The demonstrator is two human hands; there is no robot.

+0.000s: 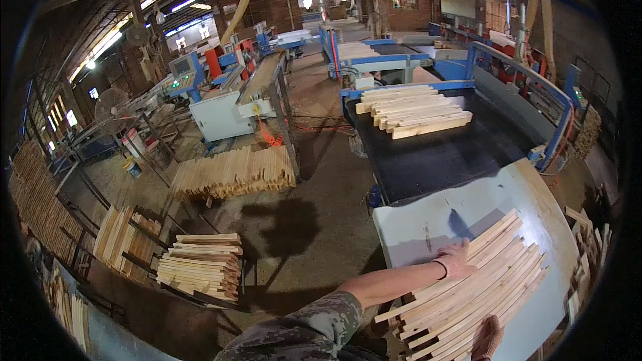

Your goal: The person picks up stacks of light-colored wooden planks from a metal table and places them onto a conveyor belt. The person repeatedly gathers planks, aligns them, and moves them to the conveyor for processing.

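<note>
A layer of pale wooden strips (468, 294) lies side by side on a light grey tabletop (414, 227) in front of me, their ends uneven. My left hand (457, 261), in a pinkish knit glove, rests against the left side of this layer, fingers stretched out and thumb apart over the strips. Nearer to me, my right hand (488, 338) is gloved too and touches the top of the strips towards their right side. The lower edge of the view cuts it off, and how its fingers are bent is unclear.
Beyond the tabletop, a black conveyor belt (428, 160) in a blue frame carries more wooden strips (414, 110). At left stand racks with stacked strips (200, 264) and a larger bundle (234, 170). A machine with a control panel (184, 73) is behind them. Loose offcuts (588, 254) lie at right.
</note>
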